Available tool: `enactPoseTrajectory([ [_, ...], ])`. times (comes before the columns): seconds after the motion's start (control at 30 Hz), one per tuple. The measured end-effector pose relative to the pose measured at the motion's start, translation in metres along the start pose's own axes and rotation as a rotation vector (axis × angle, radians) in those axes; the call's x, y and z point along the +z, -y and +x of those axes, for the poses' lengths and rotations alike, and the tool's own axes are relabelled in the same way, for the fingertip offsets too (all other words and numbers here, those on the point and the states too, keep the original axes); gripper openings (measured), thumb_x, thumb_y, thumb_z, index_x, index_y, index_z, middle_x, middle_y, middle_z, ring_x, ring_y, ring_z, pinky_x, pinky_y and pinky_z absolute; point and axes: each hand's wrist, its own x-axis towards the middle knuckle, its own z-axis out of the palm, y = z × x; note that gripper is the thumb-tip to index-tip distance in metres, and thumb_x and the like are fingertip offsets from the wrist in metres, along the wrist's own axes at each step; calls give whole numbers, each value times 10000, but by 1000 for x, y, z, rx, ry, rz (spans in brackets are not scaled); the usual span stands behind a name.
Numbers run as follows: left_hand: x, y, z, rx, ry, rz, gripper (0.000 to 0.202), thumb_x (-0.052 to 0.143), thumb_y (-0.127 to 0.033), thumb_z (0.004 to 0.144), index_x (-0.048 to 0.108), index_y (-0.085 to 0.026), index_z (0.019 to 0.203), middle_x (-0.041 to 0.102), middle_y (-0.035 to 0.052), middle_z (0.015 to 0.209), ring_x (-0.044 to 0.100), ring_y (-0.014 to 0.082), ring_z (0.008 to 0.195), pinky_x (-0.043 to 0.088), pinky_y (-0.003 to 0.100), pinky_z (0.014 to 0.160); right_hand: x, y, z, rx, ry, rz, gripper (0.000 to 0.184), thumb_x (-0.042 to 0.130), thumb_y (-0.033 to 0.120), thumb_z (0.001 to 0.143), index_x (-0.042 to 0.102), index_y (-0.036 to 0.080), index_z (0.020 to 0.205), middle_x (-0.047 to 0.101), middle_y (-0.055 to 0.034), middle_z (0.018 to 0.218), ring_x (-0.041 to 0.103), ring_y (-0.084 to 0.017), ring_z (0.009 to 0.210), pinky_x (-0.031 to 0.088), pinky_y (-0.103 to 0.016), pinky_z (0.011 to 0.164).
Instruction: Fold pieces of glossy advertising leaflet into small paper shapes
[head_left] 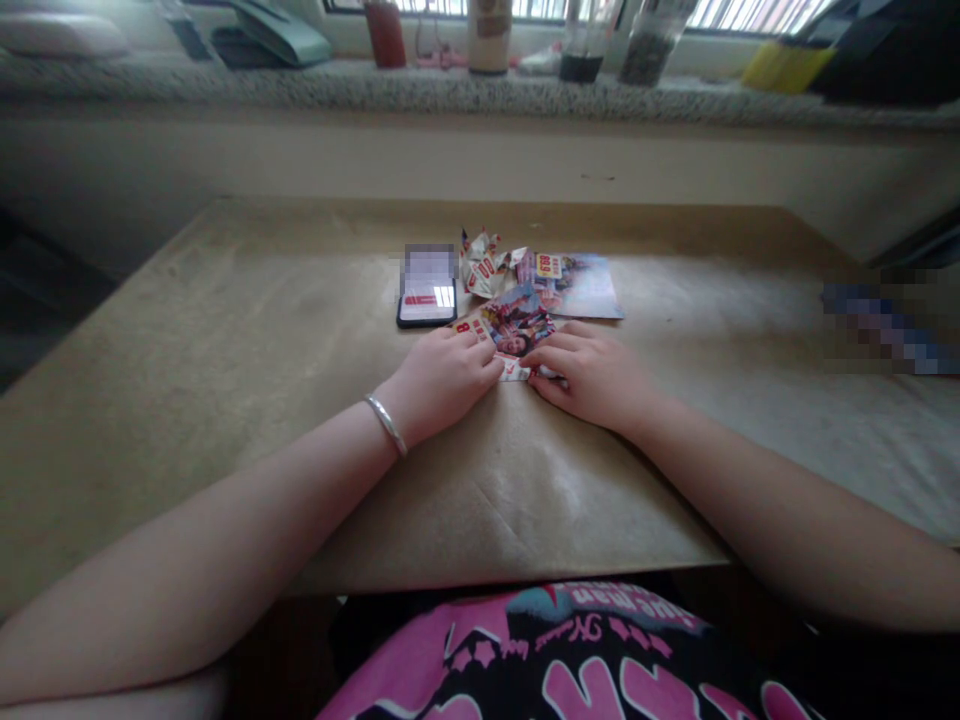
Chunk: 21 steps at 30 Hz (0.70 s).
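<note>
A colourful printed paper sheet [517, 318], with red and yellow figures and white at its near edge, lies on the table between my hands. My left hand [448, 375] holds its left side, fingers curled over the paper. At the right side my right hand [589, 372] grips it, fingers on top and the thumb at the near edge. Just beyond stands a crumpled piece of printed paper [482, 268]. A flatter printed sheet [589, 285] lies behind my right hand. To the far left of my fingers rests a phone [427, 290] with its screen lit.
The table [262, 330] has a shiny tan cover and its near edge is close to my body. A blurred, pixelated flat item [892, 325] lies at the right. Behind, a stone window sill [300, 88] holds jars, a red container [385, 32] and a yellow object [784, 65].
</note>
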Motion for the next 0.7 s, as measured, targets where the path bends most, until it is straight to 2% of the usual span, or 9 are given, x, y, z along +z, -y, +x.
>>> enactPoseTrajectory([
  [0.07, 2, 0, 1, -1, -23, -33, 183, 476, -204, 933, 652, -155, 926, 679, 84, 967, 638, 235, 897, 485, 346, 735, 0, 1, 0, 14, 5, -9, 233, 524, 300, 904, 706, 201, 1009, 718, -69, 984, 579, -247, 968, 433, -354, 840],
  [0.17, 8, 1, 0, -12, -75, -114, 257, 467, -312, 954, 662, -165, 1034, 680, 97, 1037, 624, 233, 977, 493, 345, 805, 0, 1, 0, 38, 13, -5, 228, 537, 310, 896, 705, 203, 1007, 715, -71, 988, 581, -248, 971, 435, -348, 814],
  [0.33, 13, 2, 2, -38, -112, -154, 295, 440, -333, 973, 683, -188, 1057, 689, 94, 1047, 616, 218, 1002, 485, 352, 864, -2, 3, 1, 47, 27, -39, 224, 524, 281, 896, 710, 202, 992, 719, -79, 978, 595, -243, 965, 426, -343, 798],
  [0.57, 10, 1, 2, -12, -139, -79, 271, 443, -289, 969, 696, -193, 960, 708, 71, 940, 638, 188, 861, 467, 306, 723, 0, 6, 4, 59, 8, -97, 234, 489, 264, 898, 712, 198, 924, 721, -73, 927, 610, -229, 894, 408, -332, 752],
  [0.7, 11, 1, 3, -32, -171, -95, 259, 468, -313, 951, 687, -187, 894, 711, 57, 927, 642, 186, 856, 442, 303, 703, 0, 7, 6, 98, -18, -96, 227, 481, 245, 889, 700, 190, 870, 719, -84, 876, 604, -222, 838, 402, -326, 724],
])
